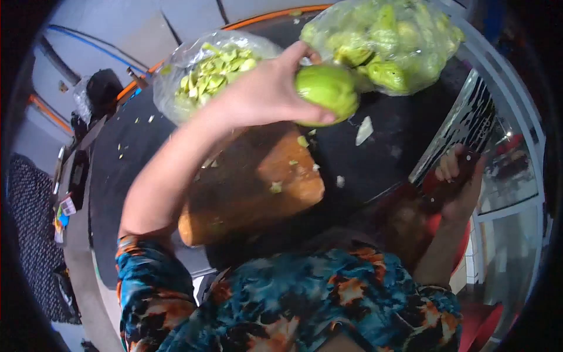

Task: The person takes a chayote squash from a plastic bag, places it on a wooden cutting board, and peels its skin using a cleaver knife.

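Note:
My left hand point(272, 88) is wrapped round a green chayote point(328, 94), holding it above the dark tabletop beyond the wooden chopping board point(293, 188). Just right of it, a clear plastic bag point(431, 35) is full of several whole chayotes. Behind my left wrist lies another clear bag point(167, 88) with pale green cut pieces point(202, 85). On the right side, my right hand point(454, 170) is closed on a dark, riveted handle, apparently a knife point(468, 157). The knife's blade is hard to make out against the dark, blurred surroundings.
Small peelings and a pale scrap point(364, 131) lie on the black table point(117, 193) and the board. A metal-framed glass structure point(513, 176) stands at the right. Dark bags point(104, 88) and a ledge with small items point(67, 205) are at the left.

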Tool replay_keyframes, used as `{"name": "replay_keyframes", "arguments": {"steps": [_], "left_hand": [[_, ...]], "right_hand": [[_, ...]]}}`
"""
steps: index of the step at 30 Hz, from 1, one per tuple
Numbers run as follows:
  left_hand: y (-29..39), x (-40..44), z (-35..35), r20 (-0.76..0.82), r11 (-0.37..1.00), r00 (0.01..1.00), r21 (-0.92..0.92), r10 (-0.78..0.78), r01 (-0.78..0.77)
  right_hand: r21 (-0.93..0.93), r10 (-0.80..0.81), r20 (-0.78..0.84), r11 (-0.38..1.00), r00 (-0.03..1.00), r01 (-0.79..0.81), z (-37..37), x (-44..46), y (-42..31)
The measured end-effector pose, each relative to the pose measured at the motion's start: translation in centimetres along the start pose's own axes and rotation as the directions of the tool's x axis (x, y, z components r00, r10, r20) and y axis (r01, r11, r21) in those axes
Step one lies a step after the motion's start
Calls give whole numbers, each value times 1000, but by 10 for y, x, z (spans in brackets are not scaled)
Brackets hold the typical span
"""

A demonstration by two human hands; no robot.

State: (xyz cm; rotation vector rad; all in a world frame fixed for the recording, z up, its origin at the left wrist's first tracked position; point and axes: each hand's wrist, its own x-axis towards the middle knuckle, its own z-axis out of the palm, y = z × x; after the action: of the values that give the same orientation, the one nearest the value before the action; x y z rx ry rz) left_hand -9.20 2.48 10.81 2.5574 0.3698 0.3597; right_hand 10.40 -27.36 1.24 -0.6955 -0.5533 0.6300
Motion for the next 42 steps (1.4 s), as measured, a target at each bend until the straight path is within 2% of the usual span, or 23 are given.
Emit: {"name": "replay_keyframes", "arguments": {"steps": [2, 4, 6, 7, 10, 11, 12, 13, 15, 18, 19, 22, 23, 24, 26, 28, 32, 35, 38, 39, 40, 41, 42], "left_hand": [[1, -39, -39, 203, 984, 975, 172, -86, 51], [-1, -73, -56, 339, 913, 922, 407, -186, 34], [-2, -99, -44, 286, 753, 918, 658, -273, 19], [-14, -110, -43, 230, 825, 963, 566, -142, -14], [-25, -131, -23, -139, 909, 986, 394, -87, 136], [-34, -136, -5, -312, 952, 946, 304, 82, 18], [-47, -138, 18, -454, 992, 884, 101, 111, -72], [-57, -141, 38, -476, 994, 873, 69, 104, -81], [-59, -142, 59, -512, 997, 857, -2, 61, -72], [-47, -144, 60, -447, 992, 895, 107, -12, 67], [-47, -145, 59, -447, 992, 894, 118, 5, 54], [-54, -157, 52, -446, 987, 881, -52, -157, 150], [-54, -164, 47, -432, 973, 873, -146, -225, 179], [-57, -170, 46, -476, 980, 859, -144, -189, 136], [-67, -183, 48, -553, 989, 824, -136, -125, 58], [-70, -187, 46, -497, 964, 837, -235, -231, 126], [-83, -186, 44, -418, 903, 849, -406, -323, 143], [-82, -187, 44, -424, 895, 844, -426, -328, 133], [-64, -188, 42, -443, 930, 844, -329, -303, 161], [-72, -189, 43, -375, 928, 901, -364, -220, 76], [-84, -188, 46, -311, 914, 942, -405, -128, -10], [-94, -182, 53, -360, 855, 933, -489, -18, -172], [-89, -184, 53, -485, 911, 871, -388, -73, -140]], "right_hand": [[-71, 26, 11, 997, 1000, -26, 11, 0, 13], [-98, 117, 162, 990, 980, -102, 16, 3, 24], [-213, 171, 261, 970, 950, -116, 26, 4, 35], [-311, 182, 282, 946, 942, -90, 32, 3, 41], [-564, 172, 324, 825, 930, 44, 58, -3, 52], [-636, 155, 340, 765, 928, 105, 69, -4, 55], [-658, 175, 352, 745, 920, 110, 77, -8, 58], [-679, 194, 364, 724, 911, 118, 84, -11, 62], [-659, 222, 428, 740, 876, 135, 99, -15, 68], [-835, 237, 435, 467, 869, 291, 109, -17, 75], [-851, 256, 429, 437, 866, 292, 118, -20, 73], [-850, 334, 397, 486, 855, 205, 111, -23, 81], [-807, 295, 470, 526, 832, 269, 112, -25, 86], [-810, 351, 514, 499, 783, 308, 119, -24, 82], [-727, 266, 607, 566, 749, 388, 128, -25, 92], [-789, 354, 556, 510, 752, 343, 141, -16, 94], [-612, 149, 484, 762, 862, 212, 172, 21, 122], [-565, 95, 580, 763, 809, 315, 209, 43, 134], [-583, 101, 722, 621, 684, 523, 229, 20, 124], [-653, 204, 704, 563, 680, 507, 230, 7, 113], [-567, 149, 812, 431, 564, 703, 227, 1, 108], [-530, 158, 844, 395, 512, 751, 223, -5, 105], [-492, 172, 870, 363, 462, 791, 219, -12, 103]]}}
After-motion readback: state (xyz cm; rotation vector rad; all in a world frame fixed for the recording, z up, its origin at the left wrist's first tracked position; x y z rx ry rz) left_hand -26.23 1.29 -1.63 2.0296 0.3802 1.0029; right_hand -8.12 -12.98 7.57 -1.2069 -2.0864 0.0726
